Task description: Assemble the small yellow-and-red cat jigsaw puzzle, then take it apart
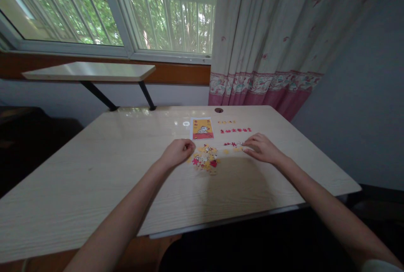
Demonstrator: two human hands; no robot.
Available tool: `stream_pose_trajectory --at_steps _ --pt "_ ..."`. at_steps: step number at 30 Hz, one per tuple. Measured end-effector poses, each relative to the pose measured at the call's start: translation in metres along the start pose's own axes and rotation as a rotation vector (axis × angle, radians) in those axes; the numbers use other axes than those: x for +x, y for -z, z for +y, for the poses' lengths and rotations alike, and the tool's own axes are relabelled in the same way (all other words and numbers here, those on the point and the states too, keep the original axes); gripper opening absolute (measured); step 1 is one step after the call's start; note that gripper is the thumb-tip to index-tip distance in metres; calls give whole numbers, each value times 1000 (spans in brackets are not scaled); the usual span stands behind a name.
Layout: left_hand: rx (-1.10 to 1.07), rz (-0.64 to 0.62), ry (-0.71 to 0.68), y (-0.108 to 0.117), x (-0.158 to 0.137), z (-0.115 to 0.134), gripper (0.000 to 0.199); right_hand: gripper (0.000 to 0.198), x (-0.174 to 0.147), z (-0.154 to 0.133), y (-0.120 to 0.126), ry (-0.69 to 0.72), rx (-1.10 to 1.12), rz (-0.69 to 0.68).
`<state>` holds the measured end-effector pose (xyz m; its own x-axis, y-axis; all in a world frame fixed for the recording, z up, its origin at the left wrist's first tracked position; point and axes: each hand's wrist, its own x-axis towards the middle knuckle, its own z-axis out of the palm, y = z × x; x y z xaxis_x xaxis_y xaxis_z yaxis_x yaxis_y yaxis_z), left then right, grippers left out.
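Left of a loose pile of jigsaw puzzle pieces (205,159) in yellow, red and white, my left hand (178,153) rests with its fingers curled closed; whatever is inside, if anything, is hidden. My right hand (260,149) lies at the right end of a short row of puzzle pieces (233,144), thumb and forefinger apart. Its fingertips touch or nearly touch a whitish piece there. A few yellow pieces (238,149) lie just below that row. Behind the pile is a picture card (202,129) with a white animal on yellow and red.
Farther back lie a row of red pieces (236,130) and a row of yellow pieces (226,122). The pale wooden desk (94,171) has a round cable hole (219,110) and a raised shelf (91,71) at back left. A curtain (259,44) hangs behind.
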<state>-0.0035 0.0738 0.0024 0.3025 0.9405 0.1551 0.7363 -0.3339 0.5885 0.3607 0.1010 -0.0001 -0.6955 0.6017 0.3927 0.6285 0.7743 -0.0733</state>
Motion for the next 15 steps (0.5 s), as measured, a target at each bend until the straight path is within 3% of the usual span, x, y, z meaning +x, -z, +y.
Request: stream_pose_trajectory --at_steps 7,15 --pt "7 -9 5 1 0 1 22 41 18 -46 -17 181 33 -119" --pt "17 0 14 0 0 0 22 36 11 -38 -17 146 -5 -98"
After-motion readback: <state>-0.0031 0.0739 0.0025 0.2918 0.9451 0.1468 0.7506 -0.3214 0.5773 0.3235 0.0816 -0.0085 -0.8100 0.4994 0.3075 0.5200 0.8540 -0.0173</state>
